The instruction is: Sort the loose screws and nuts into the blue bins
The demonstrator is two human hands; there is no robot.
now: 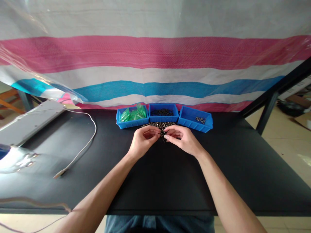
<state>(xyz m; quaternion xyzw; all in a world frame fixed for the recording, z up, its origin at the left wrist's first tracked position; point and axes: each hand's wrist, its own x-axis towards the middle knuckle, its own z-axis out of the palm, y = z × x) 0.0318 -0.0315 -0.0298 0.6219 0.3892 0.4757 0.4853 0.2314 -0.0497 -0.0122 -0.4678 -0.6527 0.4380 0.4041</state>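
Observation:
My left hand (145, 139) and my right hand (182, 138) meet over the middle of the black table (160, 184), fingertips pinched close together. A small dark, thin part (162, 133) shows between them; its exact kind is too small to make out. Just beyond my fingers lies a pile of small shiny metal pieces (161, 125), partly covered by the hands. Behind it stand a left blue bin (132, 123) holding green translucent pieces (134, 113), a middle blue bin (163, 118) with small dark parts (162, 112), and a right blue bin (194, 123) with some metal pieces (200, 120).
A pale cable (93, 134) curves over the left of the table, near a grey flat box (36, 119). A transparent bag-like object (18, 160) lies at the left edge. A striped sheet (145, 51) hangs behind, and a black metal frame (267, 110) stands at right.

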